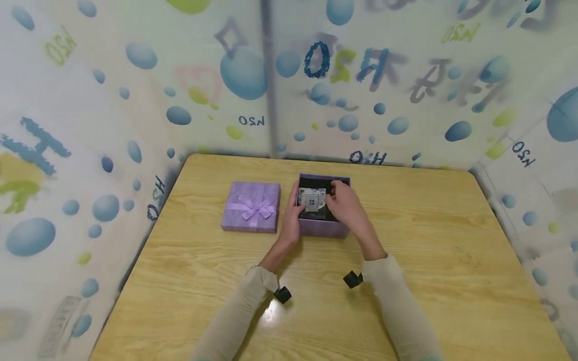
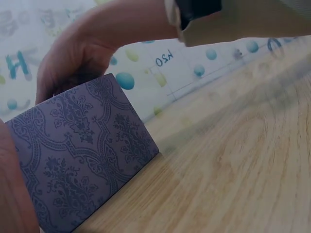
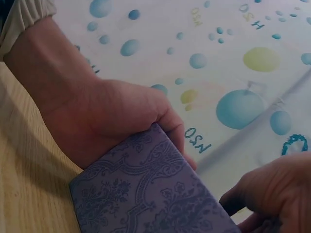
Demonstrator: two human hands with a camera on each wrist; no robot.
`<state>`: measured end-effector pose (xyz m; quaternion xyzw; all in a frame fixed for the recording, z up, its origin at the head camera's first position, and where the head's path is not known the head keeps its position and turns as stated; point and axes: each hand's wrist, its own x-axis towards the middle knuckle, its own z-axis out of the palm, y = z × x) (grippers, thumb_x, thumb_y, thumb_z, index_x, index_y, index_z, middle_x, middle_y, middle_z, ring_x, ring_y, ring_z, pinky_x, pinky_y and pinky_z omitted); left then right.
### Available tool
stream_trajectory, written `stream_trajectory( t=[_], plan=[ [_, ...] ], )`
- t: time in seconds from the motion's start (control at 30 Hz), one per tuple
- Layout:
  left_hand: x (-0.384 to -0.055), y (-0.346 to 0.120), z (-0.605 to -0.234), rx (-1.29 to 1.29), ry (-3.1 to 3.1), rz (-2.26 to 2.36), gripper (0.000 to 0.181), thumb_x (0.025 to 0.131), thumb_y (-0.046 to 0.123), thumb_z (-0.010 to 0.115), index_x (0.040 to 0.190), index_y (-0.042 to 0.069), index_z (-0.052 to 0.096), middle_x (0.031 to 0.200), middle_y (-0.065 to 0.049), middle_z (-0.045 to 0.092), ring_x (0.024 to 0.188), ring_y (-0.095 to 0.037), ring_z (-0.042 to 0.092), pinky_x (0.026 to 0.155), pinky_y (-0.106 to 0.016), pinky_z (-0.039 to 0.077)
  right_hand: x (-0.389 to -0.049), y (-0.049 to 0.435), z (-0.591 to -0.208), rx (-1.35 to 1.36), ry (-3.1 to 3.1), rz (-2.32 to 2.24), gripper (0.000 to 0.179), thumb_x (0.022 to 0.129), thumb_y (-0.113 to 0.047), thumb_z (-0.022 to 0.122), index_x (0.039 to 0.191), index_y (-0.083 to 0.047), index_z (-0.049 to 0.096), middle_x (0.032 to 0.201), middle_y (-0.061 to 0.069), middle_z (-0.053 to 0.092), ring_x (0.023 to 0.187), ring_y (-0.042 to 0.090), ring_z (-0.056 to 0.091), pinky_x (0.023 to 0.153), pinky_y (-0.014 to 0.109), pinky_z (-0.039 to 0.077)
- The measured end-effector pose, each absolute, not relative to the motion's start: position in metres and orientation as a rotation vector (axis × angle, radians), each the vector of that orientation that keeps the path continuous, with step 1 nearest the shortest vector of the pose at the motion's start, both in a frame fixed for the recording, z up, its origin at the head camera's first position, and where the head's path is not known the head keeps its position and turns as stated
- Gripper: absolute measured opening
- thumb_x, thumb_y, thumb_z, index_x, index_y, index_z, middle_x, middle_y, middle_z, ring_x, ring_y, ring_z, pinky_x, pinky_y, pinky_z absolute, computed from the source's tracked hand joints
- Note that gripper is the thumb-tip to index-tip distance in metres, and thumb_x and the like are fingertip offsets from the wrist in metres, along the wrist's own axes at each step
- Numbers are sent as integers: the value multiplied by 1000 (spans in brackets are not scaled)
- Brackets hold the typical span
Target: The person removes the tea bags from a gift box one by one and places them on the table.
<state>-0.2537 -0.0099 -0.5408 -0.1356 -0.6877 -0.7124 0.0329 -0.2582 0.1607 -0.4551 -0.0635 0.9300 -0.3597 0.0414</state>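
A purple patterned gift box (image 1: 322, 229), dark inside, stands lidless on the table. Inside it, toward the left, lies a small printed packet (image 1: 311, 201) with a grey label and a black lower part. My left hand (image 1: 291, 220) holds the box's left side, its thumb over the rim beside the packet. From the right, my right hand (image 1: 346, 204) reaches in with bent fingers at the packet's right edge; whether it pinches anything is hidden. In the left wrist view the box wall (image 2: 87, 150) covers the right hand's fingertips (image 2: 46, 94).
To the left lies the purple lid (image 1: 235, 220) with a ribbon bow (image 1: 255, 208). The wooden table (image 1: 429, 225) meets patterned walls (image 1: 384, 100) at its back and sides. Small black cubes (image 1: 283, 295) sit at both cuffs.
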Motion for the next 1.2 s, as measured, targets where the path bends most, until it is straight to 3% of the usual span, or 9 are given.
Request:
stream_trajectory(
  t=[0.13, 0.3, 0.63, 1.0, 1.2],
  plan=[
    [-253, -10, -543, -370, -2138, -2195, 72, 98, 4, 33, 168, 6, 14, 175, -14, 10, 161, -26, 7, 126, -55, 11, -270, 151, -460, -209, 2850, -885, 63, 103, -16, 59, 153, 15, 37, 111, 33, 68, 92, 42, 69, 88, 53, 54],
    [-252, -6, -541, -347, -2121, -2235, 75, 95, 5, 33, 168, 7, 15, 175, -13, 12, 160, -24, 9, 125, -53, 14, -278, 149, -471, -165, 2796, -836, 70, 99, -19, 66, 153, 14, 37, 134, 33, 62, 111, 44, 68, 93, 55, 54],
    [-251, -4, -544, -342, -2100, -2189, 77, 93, 2, 32, 168, 7, 15, 175, -7, 16, 159, -23, 12, 124, -51, 18, -284, 147, -479, -164, 2772, -850, 60, 96, -17, 71, 146, 8, 49, 133, 28, 64, 110, 40, 67, 91, 52, 54],
    [-254, -7, -545, -322, -2105, -2185, 76, 94, 1, 34, 168, 6, 17, 174, -7, 18, 159, -21, 15, 123, -49, 19, -284, 140, -478, -203, 2773, -780, 55, 100, -17, 65, 147, 5, 48, 137, 27, 62, 118, 43, 64, 98, 55, 51],
    [-253, -7, -544, -349, -2132, -2156, 77, 95, 0, 35, 169, 13, 18, 174, -12, 16, 160, -21, 11, 124, -50, 18, -284, 144, -481, -181, 2791, -845, 48, 102, -16, 63, 144, 3, 51, 128, 24, 67, 106, 40, 68, 88, 51, 54]
  ],
)
